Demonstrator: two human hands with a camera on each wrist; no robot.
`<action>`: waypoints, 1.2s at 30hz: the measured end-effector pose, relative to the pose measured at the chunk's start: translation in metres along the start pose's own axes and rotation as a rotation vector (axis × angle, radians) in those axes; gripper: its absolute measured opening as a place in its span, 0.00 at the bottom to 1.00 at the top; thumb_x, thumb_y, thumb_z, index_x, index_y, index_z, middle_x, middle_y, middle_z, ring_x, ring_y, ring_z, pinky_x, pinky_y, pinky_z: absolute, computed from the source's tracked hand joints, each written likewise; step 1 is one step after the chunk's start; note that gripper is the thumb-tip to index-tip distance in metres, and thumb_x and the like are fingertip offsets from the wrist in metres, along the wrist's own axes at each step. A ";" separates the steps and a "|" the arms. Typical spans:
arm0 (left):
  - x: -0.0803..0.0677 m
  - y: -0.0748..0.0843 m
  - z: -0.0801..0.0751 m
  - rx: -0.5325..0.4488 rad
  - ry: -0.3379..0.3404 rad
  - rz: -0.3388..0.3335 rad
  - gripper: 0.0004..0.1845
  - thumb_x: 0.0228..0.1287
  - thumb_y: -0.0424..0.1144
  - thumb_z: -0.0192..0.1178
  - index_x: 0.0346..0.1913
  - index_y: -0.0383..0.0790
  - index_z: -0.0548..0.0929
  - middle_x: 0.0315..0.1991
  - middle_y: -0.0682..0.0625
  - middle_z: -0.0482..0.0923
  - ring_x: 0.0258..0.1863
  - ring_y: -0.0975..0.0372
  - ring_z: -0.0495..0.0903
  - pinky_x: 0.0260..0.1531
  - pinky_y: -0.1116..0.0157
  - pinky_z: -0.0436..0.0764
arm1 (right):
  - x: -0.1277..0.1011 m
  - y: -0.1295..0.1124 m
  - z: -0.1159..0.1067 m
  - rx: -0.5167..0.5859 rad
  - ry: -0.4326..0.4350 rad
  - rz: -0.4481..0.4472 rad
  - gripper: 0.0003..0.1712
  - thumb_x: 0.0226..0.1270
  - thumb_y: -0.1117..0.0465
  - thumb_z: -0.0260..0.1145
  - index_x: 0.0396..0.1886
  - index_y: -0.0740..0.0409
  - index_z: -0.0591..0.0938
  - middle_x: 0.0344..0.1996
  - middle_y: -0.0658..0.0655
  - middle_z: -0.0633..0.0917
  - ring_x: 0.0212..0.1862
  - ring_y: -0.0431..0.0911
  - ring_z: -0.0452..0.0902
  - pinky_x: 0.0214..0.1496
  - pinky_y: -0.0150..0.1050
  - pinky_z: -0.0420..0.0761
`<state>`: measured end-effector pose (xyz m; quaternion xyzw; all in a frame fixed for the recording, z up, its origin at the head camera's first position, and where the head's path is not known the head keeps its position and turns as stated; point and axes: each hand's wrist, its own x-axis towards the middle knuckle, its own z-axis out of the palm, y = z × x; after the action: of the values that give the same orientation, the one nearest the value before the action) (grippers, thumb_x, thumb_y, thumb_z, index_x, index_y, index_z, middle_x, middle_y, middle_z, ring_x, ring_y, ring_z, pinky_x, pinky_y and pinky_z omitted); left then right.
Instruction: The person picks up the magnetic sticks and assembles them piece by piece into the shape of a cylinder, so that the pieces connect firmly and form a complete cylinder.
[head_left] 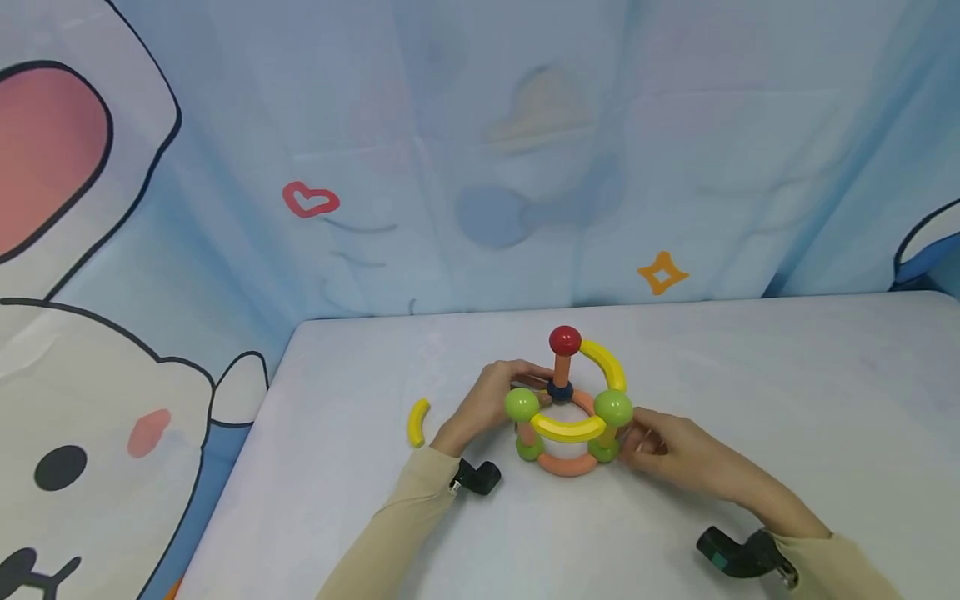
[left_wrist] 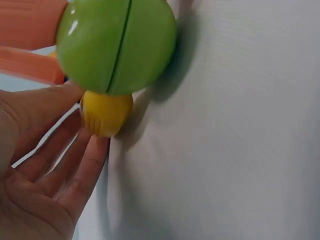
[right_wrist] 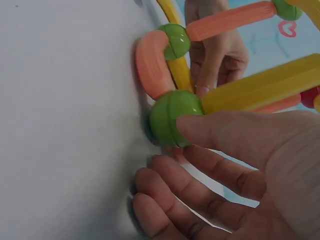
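Observation:
A toy frame of balls and rods stands on the table in the head view, its upper ring made of yellow curved rods (head_left: 567, 431), with a red ball (head_left: 565, 340) at the back. From the left, my left hand (head_left: 491, 402) reaches to the frame's far side. In the left wrist view its thumb and fingers pinch a yellow base rod (left_wrist: 106, 115) below a green ball (left_wrist: 117, 42). My right hand (head_left: 678, 450) is at the lower right corner. Its thumb presses on a green base ball (right_wrist: 172, 117), with fingers curled beneath, in the right wrist view.
One loose yellow curved rod (head_left: 417, 422) lies on the white table (head_left: 315, 508), left of my left forearm. Behind the table's far edge hangs a blue printed curtain (head_left: 450, 125). A black wrist camera (head_left: 738, 554) sits on my right sleeve.

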<state>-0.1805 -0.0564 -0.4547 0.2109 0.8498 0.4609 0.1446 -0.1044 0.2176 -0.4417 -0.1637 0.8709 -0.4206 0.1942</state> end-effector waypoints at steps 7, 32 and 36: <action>-0.020 -0.007 -0.017 0.034 0.097 -0.022 0.21 0.70 0.30 0.67 0.65 0.39 0.83 0.61 0.47 0.82 0.59 0.55 0.83 0.58 0.62 0.83 | 0.003 -0.012 -0.035 -0.095 0.117 -0.030 0.16 0.74 0.67 0.67 0.57 0.70 0.79 0.40 0.54 0.84 0.39 0.47 0.79 0.35 0.34 0.83; -0.084 -0.029 -0.056 0.418 0.398 -0.323 0.24 0.64 0.37 0.74 0.58 0.28 0.79 0.48 0.38 0.78 0.44 0.50 0.78 0.45 0.55 0.82 | 0.057 -0.107 -0.076 -0.223 0.084 -0.198 0.21 0.66 0.64 0.77 0.56 0.64 0.83 0.49 0.59 0.86 0.49 0.54 0.84 0.50 0.50 0.88; -0.084 -0.030 -0.055 0.420 0.408 -0.332 0.24 0.64 0.38 0.75 0.57 0.28 0.80 0.46 0.39 0.77 0.42 0.52 0.77 0.43 0.57 0.81 | 0.057 -0.106 -0.076 -0.231 0.098 -0.191 0.21 0.64 0.64 0.78 0.54 0.63 0.84 0.46 0.57 0.88 0.47 0.54 0.85 0.48 0.49 0.88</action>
<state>-0.1385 -0.1519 -0.4463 -0.0018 0.9604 0.2785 -0.0018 -0.1773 0.1808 -0.3254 -0.2462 0.9025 -0.3416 0.0905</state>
